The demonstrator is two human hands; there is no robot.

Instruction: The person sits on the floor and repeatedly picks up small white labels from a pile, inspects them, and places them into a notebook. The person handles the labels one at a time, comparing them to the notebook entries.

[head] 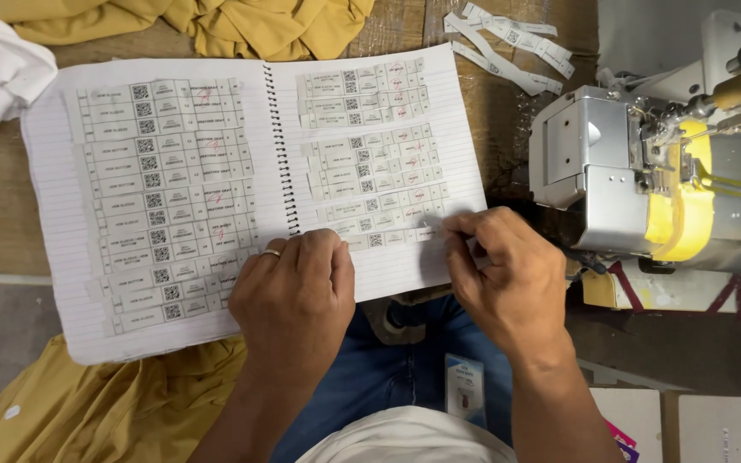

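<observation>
We are sticking a paper strip (392, 237) into the notebook (62, 257) at frame centre: left hand (295, 296) flat, fingers together, right hand (499, 270) fingers pinching its end; pressing it flat seems next.

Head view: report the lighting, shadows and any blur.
Head view: even, soft light, no glare on the notebook; a faint shadow falls beneath the right hand; left hand and label strips are sharp; the sewing machine at the right edge looks slightly stretched.

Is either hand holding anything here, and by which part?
Right hand pinches the label strip at its right end; left hand only presses flat on the notebook.
</observation>
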